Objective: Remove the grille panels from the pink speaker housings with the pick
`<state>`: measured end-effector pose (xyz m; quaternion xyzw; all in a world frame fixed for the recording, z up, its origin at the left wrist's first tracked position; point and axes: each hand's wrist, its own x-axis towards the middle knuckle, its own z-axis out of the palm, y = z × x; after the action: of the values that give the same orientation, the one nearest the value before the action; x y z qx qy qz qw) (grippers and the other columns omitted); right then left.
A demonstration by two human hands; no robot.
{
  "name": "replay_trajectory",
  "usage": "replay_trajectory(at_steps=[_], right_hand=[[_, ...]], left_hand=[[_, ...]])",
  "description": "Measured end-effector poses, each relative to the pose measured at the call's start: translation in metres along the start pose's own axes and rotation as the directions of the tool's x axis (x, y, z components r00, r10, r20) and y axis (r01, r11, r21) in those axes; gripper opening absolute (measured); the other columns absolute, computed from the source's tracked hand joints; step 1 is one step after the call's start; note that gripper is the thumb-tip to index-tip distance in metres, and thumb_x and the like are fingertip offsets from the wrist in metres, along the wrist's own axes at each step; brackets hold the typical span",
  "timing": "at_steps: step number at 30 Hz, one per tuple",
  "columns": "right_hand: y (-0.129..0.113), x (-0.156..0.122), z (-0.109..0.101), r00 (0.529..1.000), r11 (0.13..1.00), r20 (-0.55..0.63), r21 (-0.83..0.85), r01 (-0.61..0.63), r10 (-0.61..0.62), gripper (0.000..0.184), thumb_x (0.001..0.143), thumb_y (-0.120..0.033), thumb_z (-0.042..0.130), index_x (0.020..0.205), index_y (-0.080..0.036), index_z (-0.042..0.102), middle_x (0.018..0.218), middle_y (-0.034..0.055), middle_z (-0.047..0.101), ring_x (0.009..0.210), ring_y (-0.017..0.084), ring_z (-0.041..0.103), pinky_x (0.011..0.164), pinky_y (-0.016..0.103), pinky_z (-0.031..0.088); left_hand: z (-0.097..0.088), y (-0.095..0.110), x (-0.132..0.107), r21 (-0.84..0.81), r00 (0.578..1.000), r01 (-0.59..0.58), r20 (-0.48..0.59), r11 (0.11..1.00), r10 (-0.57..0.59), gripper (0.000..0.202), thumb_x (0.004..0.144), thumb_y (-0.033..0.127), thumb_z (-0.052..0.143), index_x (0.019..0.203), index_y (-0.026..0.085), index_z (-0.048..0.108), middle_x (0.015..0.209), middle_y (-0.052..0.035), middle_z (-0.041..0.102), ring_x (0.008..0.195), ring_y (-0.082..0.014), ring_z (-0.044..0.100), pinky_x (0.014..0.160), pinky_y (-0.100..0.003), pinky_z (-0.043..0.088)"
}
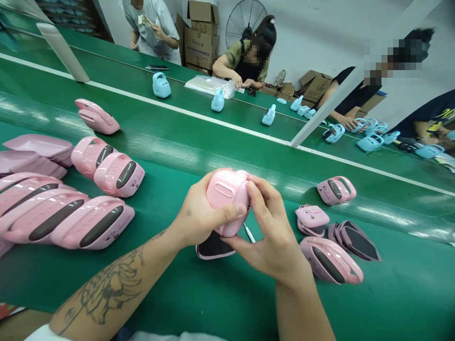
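Note:
Both my hands grip one pink plastic casing (228,193) above the green belt (220,156). My left hand (203,211) wraps its left side, thumb across the front. My right hand (270,232) closes on its right side and underside. Under my hands lies a pink cover with a dark panel (213,247) and a thin white tool (249,232). To the right lie several pink casings and covers (330,260). A row of pink casings with dark windows (71,220) lies on the left.
More pink shells (96,116) lie further left on the belt. Across the white dividing line, blue casings (161,85) stand on the far lane. Three people work there near cardboard boxes (201,40) and a fan (245,19). A white post (322,111) crosses diagonally.

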<state>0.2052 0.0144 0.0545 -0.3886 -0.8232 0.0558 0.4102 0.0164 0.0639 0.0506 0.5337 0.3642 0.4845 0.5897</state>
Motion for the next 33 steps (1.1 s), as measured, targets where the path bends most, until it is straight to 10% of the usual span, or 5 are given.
replay_trajectory(at_steps=[29, 33], right_hand=[[0.028, -0.003, 0.012, 0.961, 0.97, 0.164, 0.06, -0.237, 0.225, 0.111, 0.085, -0.038, 0.094, 0.173, -0.03, 0.026, 0.168, 0.0177, 0.042, 0.16, 0.037, 0.043, 0.13, 0.06, 0.046], [0.03, -0.008, 0.017, 0.934, 0.914, 0.06, 0.189, -0.358, 0.353, 0.11, 0.088, -0.063, 0.086, 0.174, -0.028, 0.026, 0.176, 0.0193, 0.036, 0.163, 0.038, 0.041, 0.129, 0.061, 0.046]], left_hand=[[0.012, -0.032, 0.023, -0.336, 0.971, 0.225, -0.001, 0.915, -0.239, 0.054, 0.069, 0.042, 0.1, 0.11, 0.014, 0.077, 0.103, -0.0089, 0.08, 0.088, -0.022, 0.072, 0.08, -0.033, 0.056], [0.005, -0.042, 0.023, -0.326, 0.998, 0.057, -0.011, 0.944, -0.064, 0.065, 0.076, 0.047, 0.096, 0.129, 0.016, 0.072, 0.124, -0.013, 0.079, 0.109, -0.0293, 0.075, 0.093, -0.038, 0.059]])
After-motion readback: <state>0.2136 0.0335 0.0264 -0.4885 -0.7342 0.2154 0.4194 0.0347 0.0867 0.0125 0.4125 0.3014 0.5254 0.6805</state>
